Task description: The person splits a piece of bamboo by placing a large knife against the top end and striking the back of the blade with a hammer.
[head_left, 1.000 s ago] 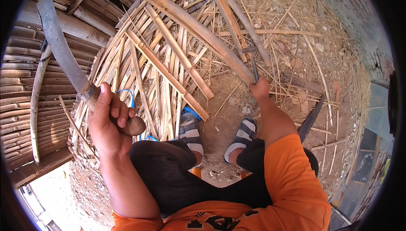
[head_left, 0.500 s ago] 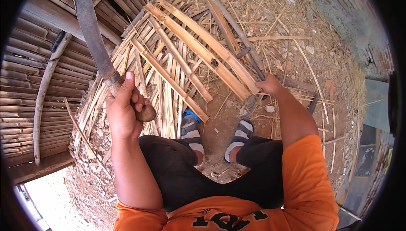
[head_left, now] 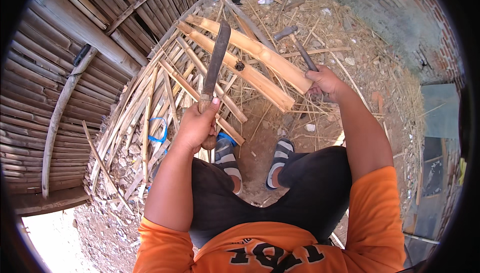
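My left hand is closed around the wooden handle of a machete. Its long dark blade stands up, crossing in front of the split bamboo. My right hand is closed on the shaft of a hammer, whose metal head lies up and to the left. The fingers of that hand also meet the near end of a wide split bamboo length; whether they grip it is hard to tell. Beside it lies a second split length with a dark hole at its node.
Narrower bamboo strips lie heaped at the left, with a loop of blue strap among them. A bamboo-slat wall rises on the left, a brick wall at upper right. My sandalled feet rest on dirt.
My left hand has brought the machete rightward, over the bamboo. My right hand has risen with the hammer, its head now higher, and the wide bamboo's near end has come up beside it.
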Demonstrator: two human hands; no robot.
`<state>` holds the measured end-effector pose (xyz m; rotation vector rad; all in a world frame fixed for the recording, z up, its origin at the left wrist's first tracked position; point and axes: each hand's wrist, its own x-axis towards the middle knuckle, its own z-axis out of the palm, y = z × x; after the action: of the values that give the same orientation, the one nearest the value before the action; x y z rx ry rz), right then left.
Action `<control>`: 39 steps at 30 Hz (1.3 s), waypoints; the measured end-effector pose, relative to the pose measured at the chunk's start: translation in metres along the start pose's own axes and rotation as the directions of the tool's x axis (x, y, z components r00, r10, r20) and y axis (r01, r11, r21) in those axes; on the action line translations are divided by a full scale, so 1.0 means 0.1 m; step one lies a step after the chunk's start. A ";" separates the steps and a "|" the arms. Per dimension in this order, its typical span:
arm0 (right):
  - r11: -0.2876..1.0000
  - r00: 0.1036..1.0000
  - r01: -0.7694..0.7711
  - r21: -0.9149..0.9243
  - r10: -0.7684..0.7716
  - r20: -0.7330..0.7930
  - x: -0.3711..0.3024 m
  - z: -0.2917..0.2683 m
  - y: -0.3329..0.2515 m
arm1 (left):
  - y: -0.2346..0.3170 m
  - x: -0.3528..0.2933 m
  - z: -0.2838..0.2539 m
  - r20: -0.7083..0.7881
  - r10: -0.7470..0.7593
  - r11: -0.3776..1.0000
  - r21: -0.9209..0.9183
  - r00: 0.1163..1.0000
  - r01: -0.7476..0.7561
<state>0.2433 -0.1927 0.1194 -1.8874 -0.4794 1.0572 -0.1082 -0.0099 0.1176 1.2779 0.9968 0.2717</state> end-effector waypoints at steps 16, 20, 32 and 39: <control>0.988 0.981 0.156 -0.017 -0.157 -0.113 -0.05 0.02 0.20 | -0.38 0.14 0.45 0.231 -0.338 0.941 0.079 0.913 0.328; 0.981 0.979 0.177 -0.083 -0.184 -0.090 -0.01 0.14 0.27 | -0.33 0.14 0.67 0.372 -0.408 0.894 -0.024 0.834 0.448; 0.980 0.976 0.110 0.164 -0.076 -0.202 0.17 0.00 0.61 | -0.30 0.21 0.79 0.409 -0.484 0.859 0.392 0.774 0.331; 0.957 0.966 -0.047 0.285 0.116 -0.233 0.04 -0.26 0.66 | -0.12 0.27 0.66 0.307 -0.331 0.571 0.818 0.892 -0.070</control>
<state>0.2612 -0.2377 0.0676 -1.7666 -0.1023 0.8748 -0.0476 -0.0400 0.0918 1.9771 0.8246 -0.6877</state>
